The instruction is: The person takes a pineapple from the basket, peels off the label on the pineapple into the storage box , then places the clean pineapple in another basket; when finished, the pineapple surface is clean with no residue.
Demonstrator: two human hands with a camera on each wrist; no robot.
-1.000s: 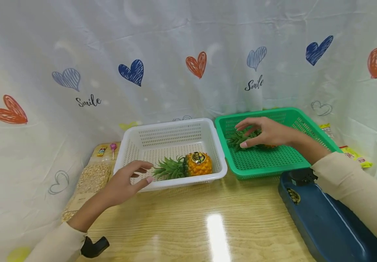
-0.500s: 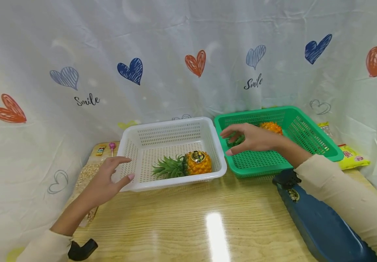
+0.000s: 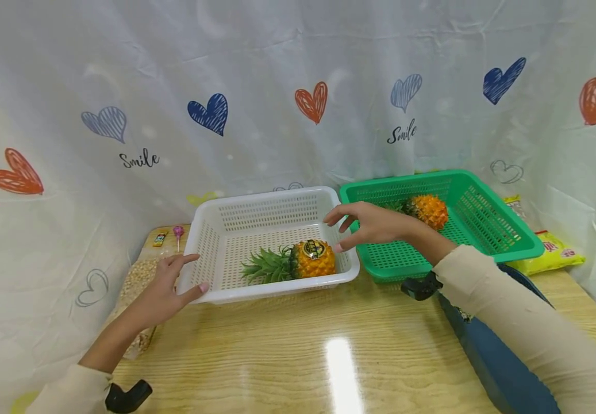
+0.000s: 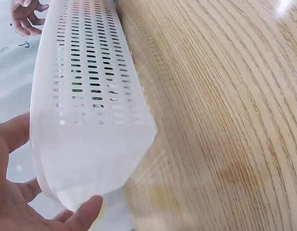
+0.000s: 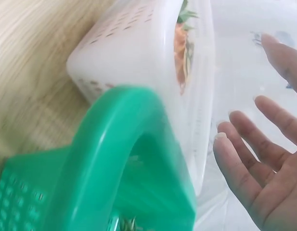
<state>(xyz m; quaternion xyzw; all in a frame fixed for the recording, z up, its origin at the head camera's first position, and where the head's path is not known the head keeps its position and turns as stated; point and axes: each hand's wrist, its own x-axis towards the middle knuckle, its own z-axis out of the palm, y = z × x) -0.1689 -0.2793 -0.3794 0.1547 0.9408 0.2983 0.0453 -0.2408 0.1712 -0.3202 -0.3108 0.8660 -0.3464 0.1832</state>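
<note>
A white plastic basket [image 3: 272, 227] holds a pineapple [image 3: 314, 259] lying on its side, leaves to the left. My left hand [image 3: 160, 293] is at this basket's left end, thumb and fingers spread about the corner; in the left wrist view the fingers [image 4: 85, 214] show close by the basket corner, and firm contact cannot be made out. My right hand [image 3: 367, 224] hovers over the rims where the two baskets meet, fingers loosely bent and holding nothing. Under its forearm, the green basket [image 3: 398, 270] contains a second pineapple [image 3: 428, 211], its leaves partly hidden by the hand.
A dark blue tray [image 3: 494, 351] lies at the right, partly under the sleeve. Yellow packets [image 3: 551, 253] sit beside the green basket. At the left are a bag of grains [image 3: 139, 282], a lollipop [image 3: 178, 231] and a small wrapped sweet [image 3: 160, 238]. A curtain hangs behind.
My right hand has moved left from over the green basket to the white basket's right rim, uncovering the second pineapple. My left hand has drawn back left to the white basket's corner.
</note>
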